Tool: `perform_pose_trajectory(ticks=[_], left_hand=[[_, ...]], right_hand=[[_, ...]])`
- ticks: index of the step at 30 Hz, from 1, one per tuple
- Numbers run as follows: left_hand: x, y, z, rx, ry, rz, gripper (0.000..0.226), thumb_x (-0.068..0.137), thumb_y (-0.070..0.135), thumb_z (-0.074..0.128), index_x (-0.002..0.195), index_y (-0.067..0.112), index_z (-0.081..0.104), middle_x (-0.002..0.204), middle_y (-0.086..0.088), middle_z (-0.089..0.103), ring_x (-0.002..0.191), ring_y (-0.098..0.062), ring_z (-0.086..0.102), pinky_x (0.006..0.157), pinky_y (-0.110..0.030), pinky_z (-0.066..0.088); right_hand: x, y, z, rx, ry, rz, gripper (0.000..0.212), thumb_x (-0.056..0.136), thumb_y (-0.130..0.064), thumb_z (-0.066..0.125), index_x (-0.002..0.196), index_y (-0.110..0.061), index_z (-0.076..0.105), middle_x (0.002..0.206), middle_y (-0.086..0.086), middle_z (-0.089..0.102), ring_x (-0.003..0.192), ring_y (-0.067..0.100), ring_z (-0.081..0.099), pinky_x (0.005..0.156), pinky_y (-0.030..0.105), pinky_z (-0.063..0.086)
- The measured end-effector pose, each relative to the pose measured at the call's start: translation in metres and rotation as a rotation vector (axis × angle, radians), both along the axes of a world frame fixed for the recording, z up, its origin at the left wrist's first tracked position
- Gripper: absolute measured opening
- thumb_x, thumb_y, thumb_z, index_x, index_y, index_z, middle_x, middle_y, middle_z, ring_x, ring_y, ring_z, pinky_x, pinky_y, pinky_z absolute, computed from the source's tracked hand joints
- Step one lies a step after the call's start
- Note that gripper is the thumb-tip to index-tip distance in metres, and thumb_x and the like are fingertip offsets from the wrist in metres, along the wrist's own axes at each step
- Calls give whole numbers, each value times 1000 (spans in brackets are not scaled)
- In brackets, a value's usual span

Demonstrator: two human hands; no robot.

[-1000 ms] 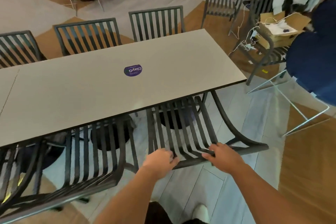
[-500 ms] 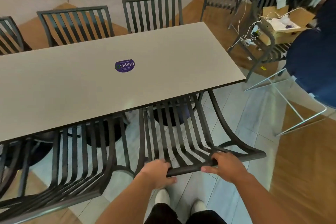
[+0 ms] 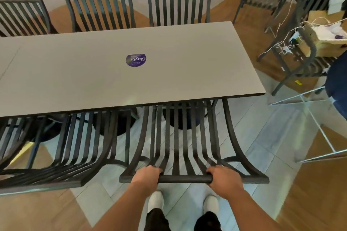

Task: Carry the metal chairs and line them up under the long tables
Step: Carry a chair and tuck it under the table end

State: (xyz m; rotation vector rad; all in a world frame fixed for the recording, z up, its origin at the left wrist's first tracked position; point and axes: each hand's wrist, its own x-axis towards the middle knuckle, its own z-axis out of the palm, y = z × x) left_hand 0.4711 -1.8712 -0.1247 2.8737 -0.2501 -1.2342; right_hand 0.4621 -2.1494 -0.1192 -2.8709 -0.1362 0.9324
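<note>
Left hand (image 3: 146, 175) and right hand (image 3: 224, 179) grip chair (image 3: 185, 179); table sticker (image 3: 136, 60) reads "ClayG"

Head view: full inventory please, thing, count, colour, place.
long grey table: one, centre.
round purple sticker: one, on tabletop.
held dark slatted metal chair: one, near side, seat under table.
neighbouring dark metal chairs: at least two, near side, left.
far-side dark metal chairs: three, behind table.
brown cardboard box: one, on a chair, right.
white shoes: two, bottom.
hands: left and right, gripping chair's top rail.
</note>
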Motion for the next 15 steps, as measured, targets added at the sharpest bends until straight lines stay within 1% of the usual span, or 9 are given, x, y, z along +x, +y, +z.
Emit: perform_pose_trajectory(ticks=[3, 6, 9, 12, 15], left_hand=[[5, -17, -1, 7, 7, 34, 43, 103, 9, 51, 143, 26, 54, 126, -6, 63, 114, -25, 64, 100, -39, 55], [11, -32, -4, 3, -4, 55, 43, 102, 10, 52, 141, 28, 56, 122, -6, 63, 110, -25, 65, 97, -40, 57], [18, -45, -9, -7, -20, 60, 42, 103, 10, 49, 139, 27, 58, 121, -6, 64, 110, -27, 66, 96, -41, 57], [21, -53, -11, -19, -7, 80, 39, 103, 13, 51, 139, 27, 58, 118, -5, 65, 107, -25, 66, 95, -41, 57], [20, -54, -11, -28, 3, 88, 43, 102, 11, 50, 141, 29, 57, 118, -5, 66, 107, -25, 66, 96, -41, 57]], right_hand=[[12, -18, -3, 3, -9, 32, 41, 97, -47, 61, 138, -40, 58, 125, -11, 65, 115, 16, 62, 95, 35, 52], [25, -36, -5, 3, -3, 54, 42, 96, -54, 61, 136, -41, 58, 122, -11, 64, 113, 16, 61, 94, 36, 52], [39, -50, -6, 3, 13, 73, 45, 95, -58, 60, 137, -42, 56, 122, -11, 61, 114, 15, 58, 97, 37, 52], [46, -60, -10, 4, 40, 106, 47, 96, -56, 60, 140, -41, 54, 123, -10, 61, 115, 15, 58, 99, 38, 52], [47, -64, -12, 3, 23, 127, 48, 96, -50, 62, 143, -40, 53, 128, -10, 62, 118, 17, 58, 101, 38, 50]])
